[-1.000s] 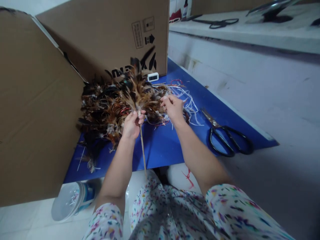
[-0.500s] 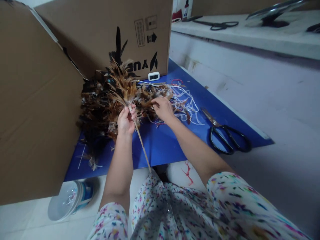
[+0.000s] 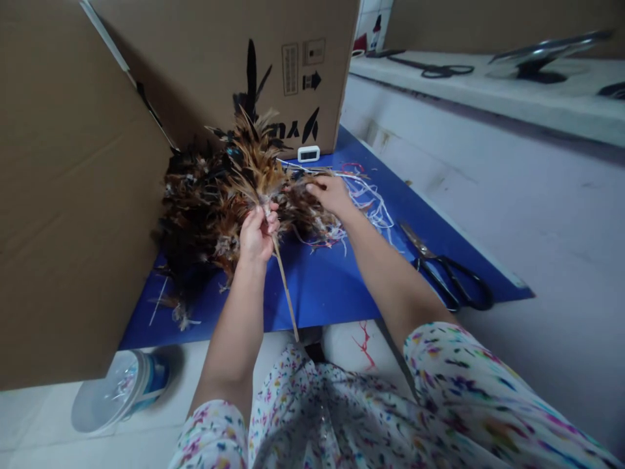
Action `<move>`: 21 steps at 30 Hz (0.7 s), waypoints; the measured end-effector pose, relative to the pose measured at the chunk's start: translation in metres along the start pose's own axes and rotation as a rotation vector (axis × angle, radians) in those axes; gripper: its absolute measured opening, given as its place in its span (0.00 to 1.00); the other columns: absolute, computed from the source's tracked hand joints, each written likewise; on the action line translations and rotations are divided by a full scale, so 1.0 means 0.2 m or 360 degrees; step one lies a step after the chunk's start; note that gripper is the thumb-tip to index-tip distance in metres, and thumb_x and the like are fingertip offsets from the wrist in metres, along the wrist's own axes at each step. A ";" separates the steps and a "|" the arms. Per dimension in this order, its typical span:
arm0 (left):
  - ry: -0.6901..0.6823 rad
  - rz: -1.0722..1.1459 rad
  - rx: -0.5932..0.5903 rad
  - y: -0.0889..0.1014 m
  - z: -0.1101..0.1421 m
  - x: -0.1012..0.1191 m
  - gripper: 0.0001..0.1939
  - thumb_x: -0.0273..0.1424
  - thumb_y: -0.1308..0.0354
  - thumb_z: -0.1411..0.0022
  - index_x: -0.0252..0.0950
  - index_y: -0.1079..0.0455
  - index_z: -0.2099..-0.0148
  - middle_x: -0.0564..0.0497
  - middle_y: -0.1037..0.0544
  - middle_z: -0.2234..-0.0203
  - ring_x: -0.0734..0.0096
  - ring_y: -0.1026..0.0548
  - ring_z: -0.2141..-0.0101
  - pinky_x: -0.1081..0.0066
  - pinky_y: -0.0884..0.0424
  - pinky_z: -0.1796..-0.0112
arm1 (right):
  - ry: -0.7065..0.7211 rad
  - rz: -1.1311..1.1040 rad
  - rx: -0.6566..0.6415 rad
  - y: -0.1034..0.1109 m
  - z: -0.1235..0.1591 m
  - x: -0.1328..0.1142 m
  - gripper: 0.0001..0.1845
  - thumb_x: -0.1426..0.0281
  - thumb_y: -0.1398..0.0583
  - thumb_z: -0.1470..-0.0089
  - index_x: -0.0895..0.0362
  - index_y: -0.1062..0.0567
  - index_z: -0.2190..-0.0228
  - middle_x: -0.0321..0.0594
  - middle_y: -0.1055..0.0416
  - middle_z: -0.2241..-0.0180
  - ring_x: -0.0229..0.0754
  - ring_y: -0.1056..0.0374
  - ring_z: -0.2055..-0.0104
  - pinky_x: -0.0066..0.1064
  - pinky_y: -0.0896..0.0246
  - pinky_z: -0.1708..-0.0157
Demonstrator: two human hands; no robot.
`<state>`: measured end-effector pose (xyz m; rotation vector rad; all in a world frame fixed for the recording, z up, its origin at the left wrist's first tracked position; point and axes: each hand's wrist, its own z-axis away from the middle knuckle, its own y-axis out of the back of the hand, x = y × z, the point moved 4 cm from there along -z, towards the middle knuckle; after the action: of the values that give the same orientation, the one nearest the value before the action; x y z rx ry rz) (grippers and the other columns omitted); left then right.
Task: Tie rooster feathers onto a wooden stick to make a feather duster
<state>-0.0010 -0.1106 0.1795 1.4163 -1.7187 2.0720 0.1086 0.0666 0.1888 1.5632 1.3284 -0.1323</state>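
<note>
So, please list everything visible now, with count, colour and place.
table: one, blue, centre
ledge: one, whitish, upper right
feathered stick: one, brown-black, centre
feather pile: one, brownish, table's left
ribbons: several, mostly white, beside pile
scissors: two, dark, table and ledge
bottle: one, dark, ledge
shiny object: one, silvery, ledge
other ledge items: few, unclear
small device: one, white, table's far side
cardboard: two sides, brown, left and back
bucket: one, whitish, floor left
strands: few, red, below table
left hand: one, on stick
right hand: one, at pile's right
sleeves: two, white with coloured flecks, bottom
</note>
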 end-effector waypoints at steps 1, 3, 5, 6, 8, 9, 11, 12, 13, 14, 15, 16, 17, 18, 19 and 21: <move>0.0008 0.0013 -0.0008 0.00 0.00 -0.01 0.11 0.26 0.48 0.34 0.32 0.30 0.70 0.47 0.26 0.71 0.84 0.36 0.77 0.83 0.42 0.81 | -0.0001 -0.0114 0.0050 0.05 0.00 0.00 0.12 0.67 0.41 0.47 0.58 0.27 0.79 0.33 0.39 0.81 0.37 0.44 0.75 0.31 0.47 0.68; 0.0016 0.0047 -0.0029 0.01 0.00 -0.02 0.11 0.25 0.48 0.34 0.31 0.29 0.69 0.47 0.26 0.71 0.84 0.36 0.77 0.83 0.42 0.81 | -0.0009 -0.0373 0.0115 0.12 0.00 -0.01 0.12 0.66 0.39 0.49 0.59 0.28 0.80 0.31 0.41 0.82 0.35 0.46 0.75 0.30 0.48 0.70; 0.0023 0.0063 -0.0036 0.01 -0.01 -0.03 0.11 0.25 0.47 0.34 0.31 0.29 0.70 0.47 0.26 0.71 0.85 0.36 0.77 0.83 0.42 0.81 | -0.0034 -0.0643 0.0144 0.17 0.01 -0.02 0.10 0.66 0.37 0.52 0.60 0.27 0.78 0.31 0.39 0.80 0.34 0.44 0.75 0.30 0.47 0.70; 0.0028 0.0064 -0.0031 0.01 -0.01 -0.04 0.10 0.25 0.47 0.35 0.31 0.29 0.70 0.47 0.26 0.71 0.85 0.36 0.77 0.83 0.42 0.81 | -0.0045 -0.0762 0.0156 0.19 0.02 -0.03 0.09 0.66 0.37 0.54 0.60 0.26 0.76 0.32 0.37 0.79 0.34 0.43 0.74 0.30 0.45 0.70; 0.0050 0.0053 -0.0014 0.01 -0.01 -0.05 0.09 0.25 0.45 0.36 0.31 0.30 0.70 0.47 0.26 0.71 0.85 0.36 0.77 0.83 0.43 0.81 | -0.0058 -0.0952 0.0188 0.21 0.03 -0.04 0.10 0.65 0.36 0.55 0.59 0.25 0.72 0.33 0.33 0.76 0.35 0.39 0.73 0.30 0.42 0.69; 0.0062 0.0045 -0.0010 0.01 -0.01 -0.05 0.08 0.25 0.44 0.36 0.31 0.30 0.70 0.47 0.26 0.71 0.85 0.36 0.78 0.83 0.43 0.81 | -0.0053 -0.1019 0.0210 0.22 0.03 -0.05 0.10 0.64 0.36 0.55 0.58 0.25 0.71 0.34 0.32 0.74 0.35 0.38 0.72 0.31 0.41 0.68; 0.0080 0.0031 -0.0011 0.01 0.00 -0.06 0.08 0.25 0.44 0.37 0.30 0.30 0.69 0.47 0.26 0.71 0.85 0.36 0.78 0.83 0.43 0.81 | -0.0014 -0.1076 0.0267 0.25 0.02 -0.05 0.10 0.63 0.36 0.54 0.57 0.25 0.70 0.36 0.30 0.72 0.36 0.35 0.70 0.32 0.38 0.67; 0.0086 0.0027 -0.0016 0.01 0.00 -0.07 0.08 0.25 0.44 0.36 0.30 0.30 0.69 0.47 0.26 0.71 0.85 0.36 0.77 0.83 0.43 0.81 | 0.0018 -0.1060 0.0296 0.27 0.01 -0.05 0.10 0.63 0.37 0.53 0.57 0.25 0.70 0.36 0.29 0.71 0.37 0.34 0.69 0.33 0.37 0.66; 0.0091 0.0027 -0.0023 0.01 0.00 -0.07 0.08 0.25 0.45 0.36 0.30 0.30 0.69 0.47 0.26 0.71 0.84 0.36 0.77 0.83 0.43 0.81 | 0.0052 -0.1011 0.0329 0.29 0.00 -0.06 0.10 0.64 0.37 0.53 0.57 0.25 0.70 0.37 0.29 0.70 0.37 0.34 0.67 0.34 0.36 0.65; 0.0095 0.0031 -0.0029 0.01 0.00 -0.08 0.09 0.25 0.46 0.36 0.29 0.30 0.69 0.47 0.26 0.71 0.84 0.36 0.77 0.83 0.43 0.81 | 0.0082 -0.0935 0.0363 0.32 -0.01 -0.06 0.09 0.64 0.36 0.53 0.58 0.25 0.70 0.37 0.29 0.70 0.38 0.33 0.67 0.35 0.36 0.64; 0.0101 0.0033 -0.0032 0.01 0.00 -0.08 0.09 0.24 0.46 0.35 0.29 0.30 0.69 0.47 0.26 0.71 0.84 0.36 0.77 0.83 0.43 0.81 | 0.0107 -0.0843 0.0393 0.34 -0.01 -0.06 0.09 0.65 0.36 0.54 0.58 0.25 0.71 0.38 0.29 0.71 0.39 0.33 0.66 0.36 0.36 0.63; 0.0107 0.0029 -0.0031 0.01 0.00 -0.08 0.09 0.24 0.47 0.35 0.29 0.30 0.69 0.47 0.26 0.71 0.84 0.36 0.77 0.83 0.43 0.81 | 0.0124 -0.0756 0.0412 0.36 -0.01 -0.06 0.09 0.66 0.35 0.55 0.58 0.25 0.72 0.37 0.29 0.72 0.39 0.33 0.66 0.37 0.36 0.62; 0.0114 0.0019 -0.0028 0.01 0.00 -0.08 0.09 0.24 0.46 0.35 0.29 0.30 0.69 0.47 0.26 0.71 0.84 0.36 0.77 0.83 0.43 0.81 | 0.0135 -0.0691 0.0412 0.37 0.00 -0.07 0.08 0.67 0.35 0.56 0.59 0.26 0.73 0.37 0.30 0.72 0.39 0.33 0.66 0.38 0.35 0.62; 0.0123 0.0004 -0.0024 0.01 0.00 -0.09 0.08 0.25 0.46 0.36 0.30 0.30 0.69 0.47 0.26 0.71 0.84 0.36 0.77 0.83 0.43 0.81 | 0.0143 -0.0659 0.0385 0.37 0.01 -0.08 0.08 0.67 0.35 0.56 0.59 0.26 0.74 0.37 0.30 0.73 0.39 0.33 0.67 0.38 0.35 0.62; 0.0135 -0.0013 -0.0019 0.01 0.00 -0.09 0.08 0.25 0.45 0.36 0.30 0.30 0.69 0.47 0.26 0.71 0.84 0.36 0.77 0.82 0.44 0.81 | 0.0152 -0.0669 0.0332 0.36 0.02 -0.10 0.08 0.66 0.35 0.56 0.58 0.27 0.74 0.36 0.31 0.73 0.39 0.33 0.67 0.37 0.35 0.63; 0.0165 -0.0043 -0.0011 0.01 -0.01 -0.10 0.08 0.26 0.44 0.37 0.30 0.30 0.69 0.47 0.26 0.72 0.84 0.37 0.78 0.82 0.45 0.82 | 0.0142 -0.0804 0.0182 0.31 0.06 -0.14 0.09 0.65 0.36 0.55 0.57 0.28 0.74 0.36 0.31 0.73 0.39 0.33 0.68 0.35 0.34 0.66</move>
<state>0.0076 -0.1009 0.1638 1.2984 -1.6566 2.0843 0.1527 0.0484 0.2387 1.3065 1.7927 -0.4621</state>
